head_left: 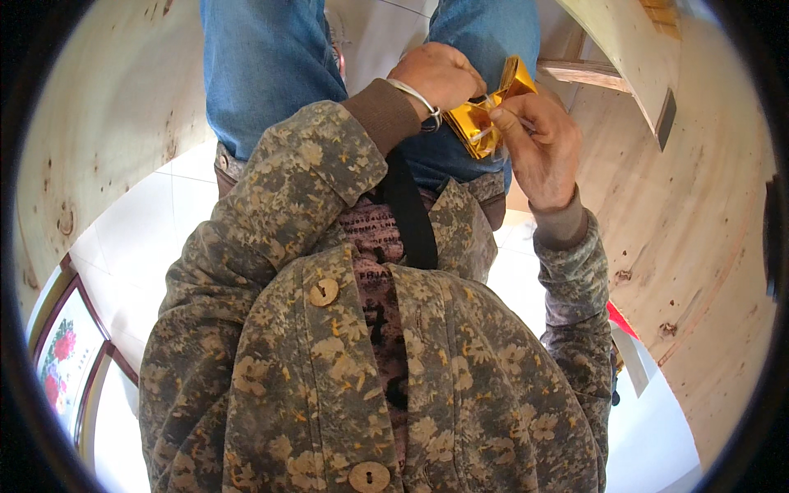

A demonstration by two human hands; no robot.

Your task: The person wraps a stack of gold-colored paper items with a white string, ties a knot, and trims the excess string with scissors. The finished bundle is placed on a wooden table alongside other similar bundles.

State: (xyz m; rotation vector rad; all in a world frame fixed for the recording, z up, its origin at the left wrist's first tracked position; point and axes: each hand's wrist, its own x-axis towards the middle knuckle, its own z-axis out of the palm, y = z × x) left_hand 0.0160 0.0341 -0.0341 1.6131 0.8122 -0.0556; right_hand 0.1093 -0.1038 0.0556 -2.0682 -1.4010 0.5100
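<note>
A folded bundle of shiny gold foil sheets (pixel 470 130) rests on my right thigh, between my two hands. My left hand (pixel 436 78) reaches in from the left with its fingers curled together at the bundle's upper side. A small dark bit shows at its fingertips; what it pinches is too small to make out. My right hand (pixel 538 144) is closed at the bundle's right side, thumb against fingers, on a thin whitish strip. The strip crosses the foil between the hands. Part of the bundle sticks up behind the right hand's fingers.
Plywood boards (pixel 699 205) stand close on the right, one with a dark edge and a wooden bar (pixel 585 74) beside it. Another plywood panel (pixel 107 99) is on the left. A framed flower picture (pixel 66 353) is at the lower left. Pale floor tiles show below.
</note>
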